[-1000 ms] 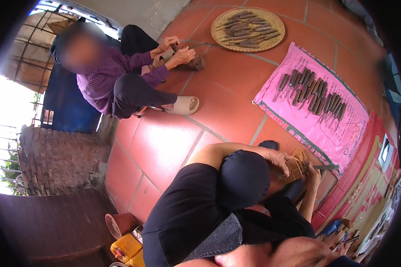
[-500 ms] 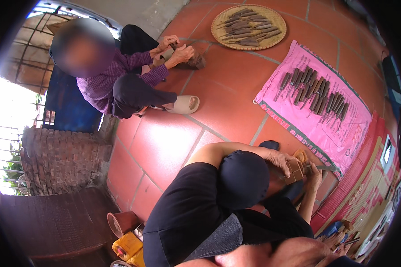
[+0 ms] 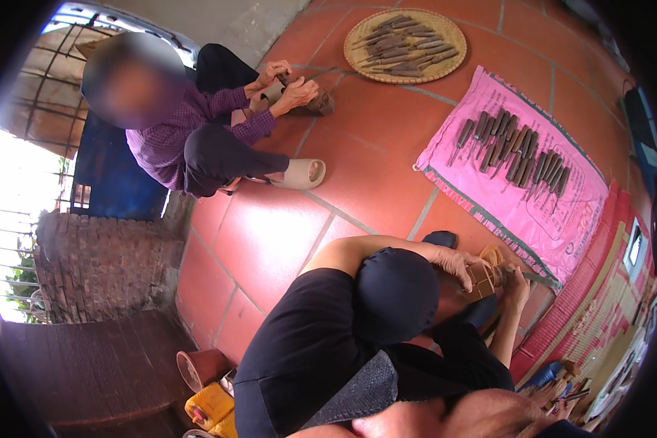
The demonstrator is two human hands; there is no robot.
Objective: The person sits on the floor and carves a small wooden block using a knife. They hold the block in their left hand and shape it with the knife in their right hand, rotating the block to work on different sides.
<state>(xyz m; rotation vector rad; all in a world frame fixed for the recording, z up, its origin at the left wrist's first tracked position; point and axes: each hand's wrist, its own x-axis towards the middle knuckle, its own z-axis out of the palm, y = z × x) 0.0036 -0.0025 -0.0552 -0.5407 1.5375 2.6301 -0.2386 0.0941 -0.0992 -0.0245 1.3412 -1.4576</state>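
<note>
Reaching past my dark, bent knee (image 3: 398, 296), my left hand (image 3: 455, 266) is closed against a brown block (image 3: 480, 282) with pale lines across its face. Just right of it, my right hand (image 3: 517, 287) has its fingers closed at a dark tool, whose flat grey blade (image 3: 542, 280) points toward the pink sack. The tool's exact kind is hard to make out, being partly covered by the fingers. A tan, rounded thing (image 3: 492, 255) sits behind the block.
Several dark-handled tools (image 3: 522, 150) lie on a pink sack (image 3: 555, 212) ahead right. More fill a round woven tray (image 3: 456, 62) beyond. A seated person (image 3: 226, 146) works with both hands far left. Red mats (image 3: 573, 306) border the right; a yellow container (image 3: 210, 405) stands lower left.
My right hand and the blade have shifted slightly right, while the block has tipped a little in my left hand. The other person's hands have moved slightly.
</note>
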